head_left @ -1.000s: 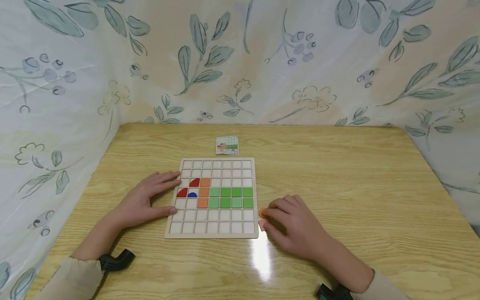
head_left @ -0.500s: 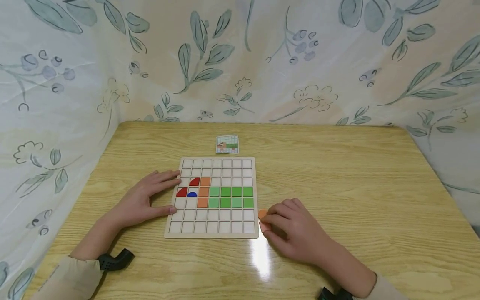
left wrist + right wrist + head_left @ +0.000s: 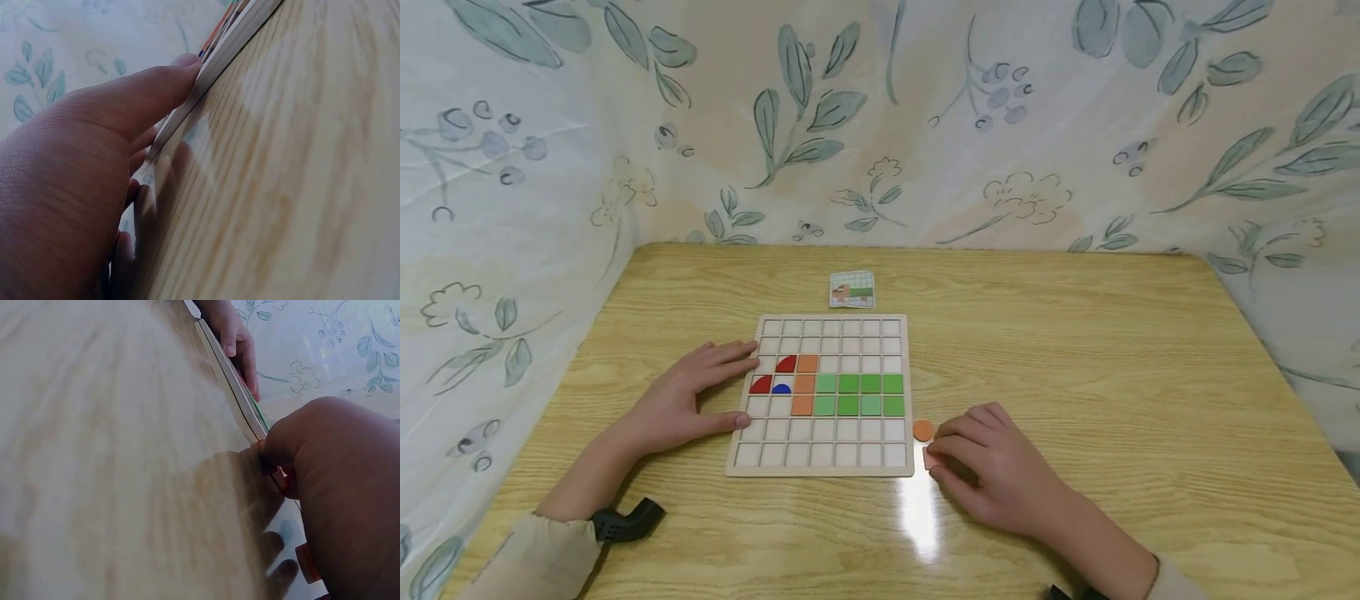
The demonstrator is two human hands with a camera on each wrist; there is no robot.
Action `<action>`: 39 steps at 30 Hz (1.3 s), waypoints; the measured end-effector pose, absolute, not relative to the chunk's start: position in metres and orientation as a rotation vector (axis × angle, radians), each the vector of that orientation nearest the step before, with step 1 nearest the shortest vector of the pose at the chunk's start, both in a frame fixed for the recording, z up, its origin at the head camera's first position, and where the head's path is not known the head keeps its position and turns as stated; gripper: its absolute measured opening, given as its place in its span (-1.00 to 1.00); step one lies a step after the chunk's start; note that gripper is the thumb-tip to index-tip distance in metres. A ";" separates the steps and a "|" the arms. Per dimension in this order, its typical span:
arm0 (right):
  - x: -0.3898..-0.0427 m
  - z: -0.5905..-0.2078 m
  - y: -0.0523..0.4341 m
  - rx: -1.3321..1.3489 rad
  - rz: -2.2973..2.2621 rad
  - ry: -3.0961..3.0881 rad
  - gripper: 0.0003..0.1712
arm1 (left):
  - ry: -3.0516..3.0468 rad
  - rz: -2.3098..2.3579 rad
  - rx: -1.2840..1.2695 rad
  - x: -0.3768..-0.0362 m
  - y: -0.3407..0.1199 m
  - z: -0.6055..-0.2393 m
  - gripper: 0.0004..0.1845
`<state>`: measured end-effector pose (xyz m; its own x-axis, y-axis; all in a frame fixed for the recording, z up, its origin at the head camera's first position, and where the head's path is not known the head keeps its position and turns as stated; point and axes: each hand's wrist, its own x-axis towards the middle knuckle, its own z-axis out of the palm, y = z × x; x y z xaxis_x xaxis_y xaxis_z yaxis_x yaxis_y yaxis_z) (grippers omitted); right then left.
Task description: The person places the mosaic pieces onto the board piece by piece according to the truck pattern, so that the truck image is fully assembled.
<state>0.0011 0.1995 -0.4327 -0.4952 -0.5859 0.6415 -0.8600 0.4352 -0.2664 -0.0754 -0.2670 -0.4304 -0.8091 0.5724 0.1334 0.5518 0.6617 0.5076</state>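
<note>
In the head view, a square wooden grid board lies on the table, holding red, blue, orange and green tiles in some cells. My left hand rests at the board's left side, fingers extended and thumb spread; the left wrist view shows the thumb touching the board's edge. Right of the board, my right hand pinches a pink square tile between thumb and fingers, low at the table. An orange round tile lies just beyond it. In the right wrist view, an orange piece shows partly behind the hand.
A small picture card with a coloured grid pattern lies behind the board. The wooden table meets a leaf-patterned cloth at the back and sides.
My right hand has drawn slightly toward me and right, bringing the pink tile along, away from the board. The orange round tile is now uncovered. My left hand stays at the board.
</note>
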 end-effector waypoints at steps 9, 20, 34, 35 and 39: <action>-0.002 -0.436 0.199 1.206 0.849 -2.195 -0.91 | 2.838 0.842 0.973 -0.077 -0.270 -0.433 -0.11; -0.012 -0.437 0.188 1.194 0.904 -2.136 -0.89 | 2.837 0.869 0.946 -0.078 -0.269 -0.436 -0.09; -0.029 -0.433 0.147 1.222 0.866 -2.229 -0.91 | 2.847 0.869 0.951 -0.079 -0.267 -0.434 -0.10; -0.030 -0.432 0.143 1.223 0.864 -2.245 -0.91 | 2.844 0.870 0.953 -0.079 -0.267 -0.434 -0.10; -0.035 -0.430 0.128 1.252 0.855 -2.277 -0.93 | 2.841 0.874 0.956 -0.078 -0.267 -0.435 -0.12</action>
<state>-0.0351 0.1276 -0.4304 -0.5166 -0.6074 0.6035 -0.8545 0.4106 -0.3182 -0.0784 -0.2665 -0.4346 -0.8121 0.5629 0.1538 0.5519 0.6556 0.5153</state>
